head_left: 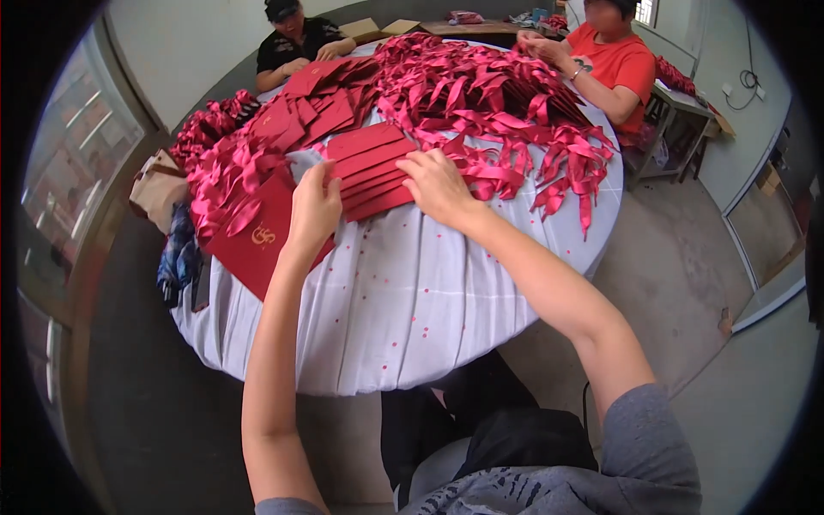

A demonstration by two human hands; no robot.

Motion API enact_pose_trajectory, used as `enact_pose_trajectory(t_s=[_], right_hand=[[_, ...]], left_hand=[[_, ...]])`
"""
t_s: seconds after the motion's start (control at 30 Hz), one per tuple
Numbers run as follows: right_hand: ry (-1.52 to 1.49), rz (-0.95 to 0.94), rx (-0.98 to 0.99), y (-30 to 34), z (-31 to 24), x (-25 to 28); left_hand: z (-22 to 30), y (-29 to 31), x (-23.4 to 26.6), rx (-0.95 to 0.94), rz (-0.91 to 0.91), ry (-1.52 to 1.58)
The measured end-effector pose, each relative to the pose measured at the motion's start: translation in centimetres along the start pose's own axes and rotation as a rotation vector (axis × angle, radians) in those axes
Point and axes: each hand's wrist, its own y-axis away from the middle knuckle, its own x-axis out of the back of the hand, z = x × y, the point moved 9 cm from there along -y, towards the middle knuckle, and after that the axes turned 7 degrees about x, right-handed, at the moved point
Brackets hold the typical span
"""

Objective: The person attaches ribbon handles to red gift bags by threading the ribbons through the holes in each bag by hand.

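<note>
A fanned stack of flat red paper bags (371,172) lies on the white-covered round table (386,318), their edges overlapping in steps. My left hand (316,206) has its fingers closed at the stack's left edge. On the opposite side, my right hand (438,182) grips the right edge with bent fingers, its thumb underneath or hidden. Beside my left forearm lies a larger red bag (249,245) with a gold emblem, partly covered by that arm. Glossy pink-red ribbons (232,184) are heaped on the bags left of my left hand.
More flat red bags (300,107) are piled farther back. A big heap of ribboned bags (481,81) fills the far right. Two people sit across the table, one in black (300,43), one in red (609,64). A beige bag (159,190) and folded umbrella (178,253) rest at the left edge.
</note>
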Motion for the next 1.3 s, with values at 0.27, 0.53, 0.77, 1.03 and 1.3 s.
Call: enact_pose_trajectory(t_s=[0.27, 0.53, 0.77, 1.03, 1.3], right_hand=[[-0.048, 0.055, 0.005, 0.3, -0.5, 0.0], [-0.218, 0.238, -0.172, 0.4, 2.4, 0.8], [-0.316, 0.23, -0.474, 0.2, 4.1, 1.9], [-0.337, 0.008, -0.542, 1.2, 5.8, 0.4], [-0.508, -0.284, -0.415, 3.7, 1.9, 4.1]], left_hand=[[-8.1, -8.7, -8.0, 0.083, -0.16, -0.495], [-2.2, -6.1, -7.2, 0.041, -0.133, -0.41], [2.8, -0.3, -4.1, -0.153, -0.105, -0.302], [5.5, 7.7, -2.7, -0.215, -0.121, -0.277], [3.8, 7.5, 2.0, -0.039, 0.104, -0.077]])
